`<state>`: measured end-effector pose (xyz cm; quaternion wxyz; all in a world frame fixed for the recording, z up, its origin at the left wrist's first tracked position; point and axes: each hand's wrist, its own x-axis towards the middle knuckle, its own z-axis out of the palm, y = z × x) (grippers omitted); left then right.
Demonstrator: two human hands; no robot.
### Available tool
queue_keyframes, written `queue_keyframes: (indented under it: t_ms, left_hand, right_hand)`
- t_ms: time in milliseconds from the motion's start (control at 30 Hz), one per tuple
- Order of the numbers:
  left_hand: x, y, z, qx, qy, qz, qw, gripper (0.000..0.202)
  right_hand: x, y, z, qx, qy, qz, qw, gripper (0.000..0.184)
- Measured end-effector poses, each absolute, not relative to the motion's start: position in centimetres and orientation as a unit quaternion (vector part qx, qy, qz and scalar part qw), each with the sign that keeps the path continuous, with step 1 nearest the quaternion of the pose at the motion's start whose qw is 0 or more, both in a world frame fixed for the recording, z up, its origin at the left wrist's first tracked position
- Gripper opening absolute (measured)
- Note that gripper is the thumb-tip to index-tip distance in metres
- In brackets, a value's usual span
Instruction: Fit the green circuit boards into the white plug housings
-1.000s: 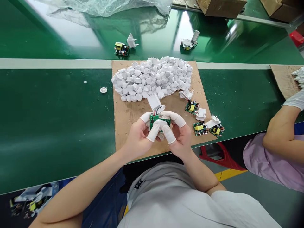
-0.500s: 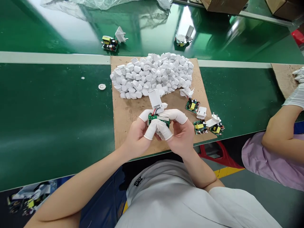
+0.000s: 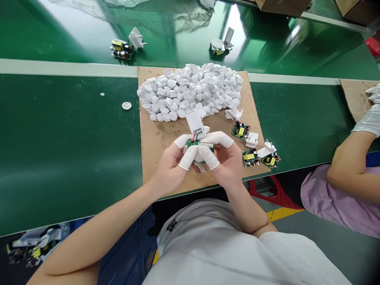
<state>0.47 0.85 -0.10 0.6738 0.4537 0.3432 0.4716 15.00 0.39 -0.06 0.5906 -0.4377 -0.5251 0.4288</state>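
Both my hands meet over the near part of a brown cardboard sheet (image 3: 154,138). My left hand (image 3: 173,166) and my right hand (image 3: 227,160), with white finger cots on thumbs and forefingers, pinch a small green circuit board (image 3: 198,145). Thin red and black wires join the board to a white plug housing (image 3: 194,120) that sticks up behind my fingers. A big heap of white plug housings (image 3: 190,91) lies on the far half of the cardboard. To the right lie three more circuit boards with plug parts (image 3: 252,150).
The cardboard rests on a green bench (image 3: 68,134); behind a pale strip runs a shiny green conveyor (image 3: 166,35) carrying two assembled units (image 3: 124,43). A small white disc (image 3: 126,105) lies at left. Another person's arm (image 3: 350,166) and gloved hand work at the right edge.
My hands stay closed on the board and shift slightly, working it between the fingers. The two units on the conveyor have travelled leftward.
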Motion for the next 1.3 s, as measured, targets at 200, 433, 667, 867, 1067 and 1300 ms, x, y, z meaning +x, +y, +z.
queue_keyframes:
  t_ms: [200,433,667,867,1067,1300]
  left_hand:
    - [0.6,0.6,0.4,0.445,0.358,0.452,0.685,0.050]
    - [0.3,0.9,0.8,0.427,0.372,0.434,0.701,0.051]
    - [0.3,0.6,1.4,0.448,0.327,0.385,0.737,0.052]
    - [0.0,0.5,1.2,0.439,0.321,0.372,0.753,0.059]
    - [-0.2,0.7,1.1,0.405,0.297,0.396,0.769,0.051]
    - [-0.2,0.2,0.9,0.412,0.319,0.408,0.750,0.045]
  right_hand:
    - [15.4,0.0,0.4,-0.453,-0.572,0.362,0.580,0.010]
    - [16.9,-0.7,0.0,-0.448,-0.589,0.417,0.527,0.030]
    - [16.8,-0.2,0.0,-0.416,-0.593,0.388,0.570,0.016]
    - [16.6,-0.5,0.2,-0.467,-0.559,0.412,0.547,0.023]
    - [16.4,-0.1,0.9,-0.465,-0.570,0.407,0.541,0.028]
    - [16.3,-0.5,0.7,-0.462,-0.591,0.411,0.518,0.031]
